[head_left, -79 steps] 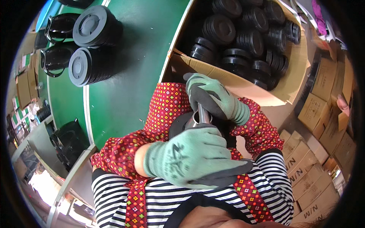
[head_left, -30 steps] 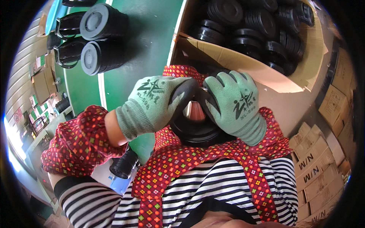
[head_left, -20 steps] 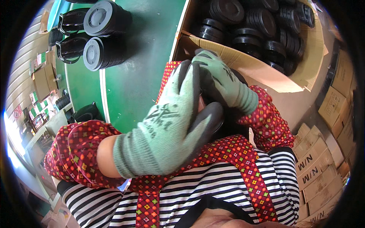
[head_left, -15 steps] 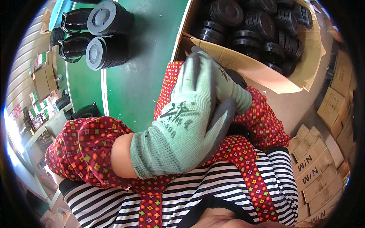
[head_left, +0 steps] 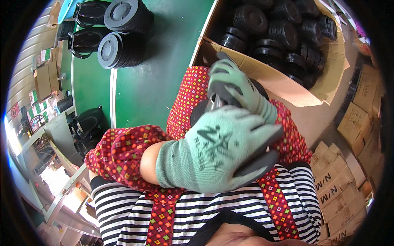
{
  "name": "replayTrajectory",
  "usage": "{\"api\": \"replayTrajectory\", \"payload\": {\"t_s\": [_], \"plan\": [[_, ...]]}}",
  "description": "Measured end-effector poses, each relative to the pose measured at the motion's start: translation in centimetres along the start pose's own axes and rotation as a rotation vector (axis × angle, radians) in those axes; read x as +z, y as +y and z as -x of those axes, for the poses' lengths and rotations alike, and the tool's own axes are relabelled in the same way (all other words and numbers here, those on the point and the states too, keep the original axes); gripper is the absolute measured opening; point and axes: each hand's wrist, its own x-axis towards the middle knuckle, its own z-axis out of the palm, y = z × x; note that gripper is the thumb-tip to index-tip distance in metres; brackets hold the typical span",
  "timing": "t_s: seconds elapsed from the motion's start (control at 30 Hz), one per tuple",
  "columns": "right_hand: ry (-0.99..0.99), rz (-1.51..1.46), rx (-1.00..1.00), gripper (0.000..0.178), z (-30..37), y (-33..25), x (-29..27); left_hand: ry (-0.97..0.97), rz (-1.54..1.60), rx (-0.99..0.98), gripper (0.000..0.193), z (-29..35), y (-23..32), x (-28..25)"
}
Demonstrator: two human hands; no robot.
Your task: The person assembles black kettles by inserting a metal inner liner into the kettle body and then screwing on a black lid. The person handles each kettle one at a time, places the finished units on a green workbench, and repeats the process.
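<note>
In front of my chest, my left hand (head_left: 223, 147) is seen from the back in a pale green glove with a dark grey palm side. Its fingers bend down out of sight, and its thumb lies toward my body. Just beyond it, my right hand (head_left: 236, 84), gloved alike, has its fingers curled round something mostly covered. A shiny, metallic-looking bit (head_left: 215, 101) shows between the two hands. Past the left hand's knuckles, the curved edge of a dark object (head_left: 198, 112) rests over my red patterned apron. What it is remains hidden by the gloves.
Stacks of grey-black round lids (head_left: 110, 51) and black jugs with handles (head_left: 84, 41) lie on the green surface at far left. An open carton (head_left: 287, 88) of black lids stands at far right. Flattened cartons (head_left: 340, 184) pile up at right.
My left hand has moved right and turned, baring the metallic bit and the dark edge. My right hand's fingers now show more. The view has shifted slightly.
</note>
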Motion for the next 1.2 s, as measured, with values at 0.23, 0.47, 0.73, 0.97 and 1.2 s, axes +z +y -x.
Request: {"api": "replayTrajectory", "payload": {"t_s": [0.23,0.47,0.73,0.97,1.2], "plan": [[0.132,0.309,0.017,0.035,1.2,-3.6,1.2,0.091,-0.57,-0.037,0.067,3.0,0.0,-0.3],[-0.104,0.335,0.091,0.064,0.3,-5.0,-1.8,0.079,-0.39,-0.371,0.08,3.8,-1.3,-1.6],[-0.307,0.586,0.367,0.068,-0.8,-7.5,-3.1,0.025,-0.198,-0.307,0.058,4.5,-6.6,-4.2],[-0.262,0.705,0.405,0.061,-1.3,-7.4,-2.5,0.137,-0.267,-0.021,0.044,3.6,-12.4,-4.0],[0.156,0.836,-0.044,0.087,-2.4,-10.5,-4.6,0.693,-0.356,-0.151,0.045,7.8,-9.8,-4.1]]}}
